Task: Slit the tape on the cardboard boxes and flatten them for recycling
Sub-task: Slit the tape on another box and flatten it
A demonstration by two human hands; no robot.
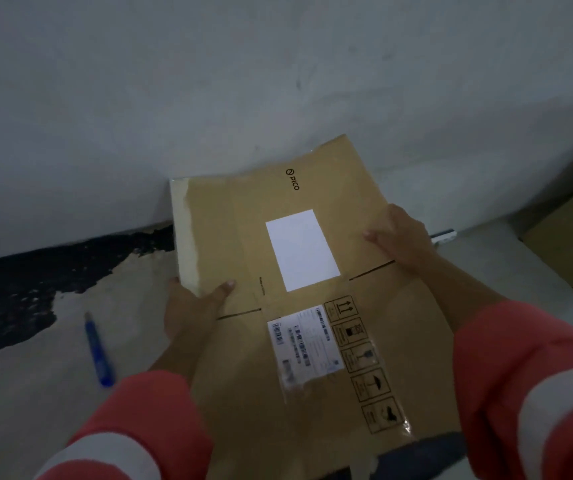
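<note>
A flattened brown cardboard box (pixel 243 237) with a white label, a shipping sticker and black handling symbols lies in front of me, its far end near the wall. My left hand (pixel 191 306) grips its left edge, thumb on top and fingers underneath. My right hand (pixel 399 237) holds the right edge, thumb over the top face. A strip of pale tape runs along the box's left side. A blue utility knife (pixel 99 351) lies on the floor to the left, apart from both hands.
A grey wall (pixel 208 81) rises just behind the box. Its base at the left has a dark, rough patch (pixel 35 271). Another brown cardboard box (pixel 569 237) sits at the right by the wall. The concrete floor (pixel 35 393) spreads out at the left.
</note>
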